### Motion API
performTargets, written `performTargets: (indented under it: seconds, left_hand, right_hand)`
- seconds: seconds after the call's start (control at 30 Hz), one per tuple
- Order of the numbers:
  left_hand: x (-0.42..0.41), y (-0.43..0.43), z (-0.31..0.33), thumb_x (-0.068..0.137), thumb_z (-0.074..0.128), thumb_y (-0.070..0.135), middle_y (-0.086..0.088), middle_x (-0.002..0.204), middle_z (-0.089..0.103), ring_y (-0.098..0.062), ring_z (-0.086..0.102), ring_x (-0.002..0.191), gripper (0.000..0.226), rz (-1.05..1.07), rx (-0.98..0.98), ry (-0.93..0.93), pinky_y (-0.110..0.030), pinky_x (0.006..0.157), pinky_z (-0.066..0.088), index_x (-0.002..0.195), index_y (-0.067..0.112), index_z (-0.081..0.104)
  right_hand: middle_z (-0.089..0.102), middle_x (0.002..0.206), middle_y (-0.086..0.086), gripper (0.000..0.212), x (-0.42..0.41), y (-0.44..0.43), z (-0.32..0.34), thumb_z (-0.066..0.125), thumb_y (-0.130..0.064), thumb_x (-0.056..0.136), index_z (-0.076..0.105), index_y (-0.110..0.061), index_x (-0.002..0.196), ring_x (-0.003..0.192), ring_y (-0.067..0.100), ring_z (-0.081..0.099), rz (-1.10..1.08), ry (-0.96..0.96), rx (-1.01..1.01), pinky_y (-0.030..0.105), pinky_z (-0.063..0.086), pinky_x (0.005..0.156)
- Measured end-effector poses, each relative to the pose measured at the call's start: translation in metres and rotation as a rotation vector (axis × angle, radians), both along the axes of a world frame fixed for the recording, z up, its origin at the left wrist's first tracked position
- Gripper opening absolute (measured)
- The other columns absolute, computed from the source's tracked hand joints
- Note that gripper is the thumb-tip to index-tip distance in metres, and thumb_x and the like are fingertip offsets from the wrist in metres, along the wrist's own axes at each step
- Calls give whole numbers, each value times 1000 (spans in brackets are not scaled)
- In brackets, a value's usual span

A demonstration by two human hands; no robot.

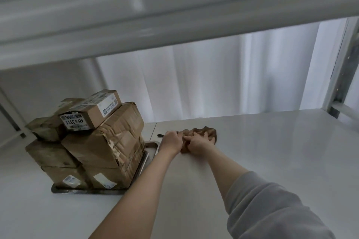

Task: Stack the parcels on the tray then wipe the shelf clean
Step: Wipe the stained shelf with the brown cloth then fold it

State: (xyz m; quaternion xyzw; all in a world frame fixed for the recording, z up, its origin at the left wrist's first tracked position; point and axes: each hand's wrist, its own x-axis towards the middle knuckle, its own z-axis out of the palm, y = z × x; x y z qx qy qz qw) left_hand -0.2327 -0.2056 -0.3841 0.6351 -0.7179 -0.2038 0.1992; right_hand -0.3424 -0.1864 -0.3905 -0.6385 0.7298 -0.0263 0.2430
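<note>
Brown cloth (206, 134): bunched on the white shelf (272, 151), right of the tray and apart from it.
Left hand (171, 140): knuckles up, fingers curled at the cloth's left edge, gripping it.
Right hand (199, 144): laid over the cloth's middle, fingers spread, pressing it onto the shelf.
The 2 hands: close side by side, both on the cloth.
Parcels (104, 141): taped cardboard boxes, stacked in about 3 layers on the tray; one on top bears a label reading 48-3-3311.
Tray (152, 146): metal, on the left part of the shelf; its far right corner shows bare just beside the left wrist.
Sleeve (272, 209): grey, on the right arm, forearm bare.
Dark speck (160, 135): on the shelf just left of the left hand; too small to tell what it is.
</note>
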Motion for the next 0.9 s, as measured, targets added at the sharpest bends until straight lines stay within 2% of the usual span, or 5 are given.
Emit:
performTargets:
  seconds: [0.13,0.23,0.67,0.83,0.9]
  left_hand:
    - [-6,-6,5,102,28,36,-23,126,59,-35,52,120,52,-33,49,-52,-36,100,38,118,0,62]
    - [-22,-6,6,103,25,37,-20,131,57,-33,50,123,51,-85,41,-54,-34,101,36,123,4,59]
    - [-107,16,2,103,27,37,-21,136,47,-32,45,126,52,-264,78,-177,-36,104,34,126,-3,50]
    - [-131,32,13,103,29,35,-12,159,13,-24,25,144,56,-325,44,-151,-32,115,21,142,-5,34]
    - [-143,38,16,103,30,34,-10,159,15,-24,29,142,56,-330,23,-135,-31,113,24,141,-6,37]
  right_hand:
    - [0,162,-9,73,22,-7,-6,41,-53,97,0,-32,154,148,34,-7,129,-38,-27,58,-2,117]
    - [1,163,-7,62,0,-7,-7,34,-50,99,10,-36,154,149,32,-6,53,-48,-50,56,-2,118]
    - [-10,162,1,55,-198,58,-13,16,-41,100,3,-36,154,147,37,-13,-793,80,-3,59,-8,114]
    - [-8,162,0,52,-175,68,-7,22,-40,102,9,-43,152,146,40,-14,-524,60,6,63,-8,113]
    - [-4,163,0,50,-156,73,-8,28,-44,100,18,-46,149,146,39,-14,-315,22,-21,62,-9,114]
